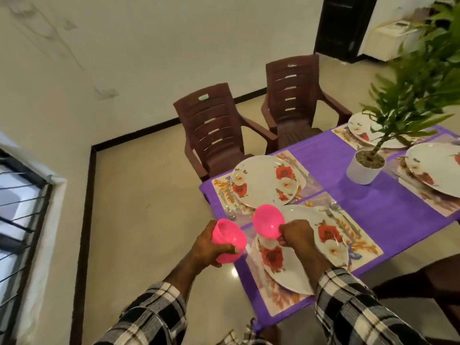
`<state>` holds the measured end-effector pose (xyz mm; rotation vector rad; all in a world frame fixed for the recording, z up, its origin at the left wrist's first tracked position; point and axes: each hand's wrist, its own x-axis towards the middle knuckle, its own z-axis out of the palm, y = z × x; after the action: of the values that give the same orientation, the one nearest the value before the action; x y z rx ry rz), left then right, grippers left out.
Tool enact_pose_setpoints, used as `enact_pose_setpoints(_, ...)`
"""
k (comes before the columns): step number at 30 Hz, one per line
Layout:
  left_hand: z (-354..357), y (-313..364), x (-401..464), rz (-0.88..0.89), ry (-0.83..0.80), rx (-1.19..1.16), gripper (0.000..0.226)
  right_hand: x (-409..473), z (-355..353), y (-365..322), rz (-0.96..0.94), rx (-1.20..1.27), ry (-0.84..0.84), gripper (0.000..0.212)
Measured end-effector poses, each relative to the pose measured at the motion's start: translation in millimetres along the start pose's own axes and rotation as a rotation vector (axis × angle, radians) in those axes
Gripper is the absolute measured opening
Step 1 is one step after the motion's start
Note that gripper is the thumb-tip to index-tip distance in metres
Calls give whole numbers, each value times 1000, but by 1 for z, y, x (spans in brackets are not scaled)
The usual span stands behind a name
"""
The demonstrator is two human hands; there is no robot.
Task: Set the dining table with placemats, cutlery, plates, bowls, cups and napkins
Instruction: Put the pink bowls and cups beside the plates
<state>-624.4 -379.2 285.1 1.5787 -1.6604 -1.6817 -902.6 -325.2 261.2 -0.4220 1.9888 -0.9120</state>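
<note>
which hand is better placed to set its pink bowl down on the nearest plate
Right. The right hand holds its pink bowl over the nearest plate, while the left hand and its bowl hang off the table's edge.

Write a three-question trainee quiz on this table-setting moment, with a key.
1. True or false: each hand holds a pink bowl.
2. How many floral plates are on the purple tablecloth?
3. Which stands nearest the potted plant? A chair, B window, C plate.

Key
1. True: the left hand grips one pink bowl, the right hand another pink bowl.
2. Four, e.g. the nearest plate.
3. C.
</note>
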Motion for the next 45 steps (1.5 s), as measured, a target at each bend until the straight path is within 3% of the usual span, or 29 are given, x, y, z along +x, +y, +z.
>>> enact_pose_setpoints(5, 20, 22, 38, -11, -46, 79, 87, 39, -34, 45, 76, -206, 188, 15)
enact_pose_setpoints(8, 31, 36, 54, -3, -69, 80, 93, 68, -38, 65, 123, -215, 112, 23)
enact_pose_setpoints(10, 35, 42, 60, -3, -80, 95, 98, 55, -41, 55, 55, -274, 148, 27)
enact_pose_setpoints(13, 42, 45, 67, -7, -119, 122, 103, 39, -37, 47, -93, -302, 201, 77)
enact_pose_setpoints(15, 43, 46, 69, -14, -135, 130, 104, 38, -32, 48, -210, -552, 148, 116)
enact_pose_setpoints(17, 42, 46, 72, -28, -131, 131, 104, 44, -27, 56, -299, -833, 122, 132)
enact_pose_setpoints(20, 37, 44, 75, -43, -128, 123, 100, 44, -27, 52, -331, -993, 182, 113)
enact_pose_setpoints(23, 30, 43, 78, -53, -119, 123, 103, 52, -40, 43, -283, -979, 227, 85)
enact_pose_setpoints(27, 23, 42, 82, -60, -105, 123, 108, 70, -58, 44, -323, -993, 287, 73)
enact_pose_setpoints(34, 27, 38, 88, -74, -114, 131, 106, 84, -66, 57, -398, -900, 256, 103)
enact_pose_setpoints(39, 34, 41, 90, -65, -125, 160, 105, 86, -63, 59, -437, -796, 361, 99)
enact_pose_setpoints(45, 38, 46, 92, -48, -141, 166, 99, 93, -65, 63, -433, -797, 374, 113)
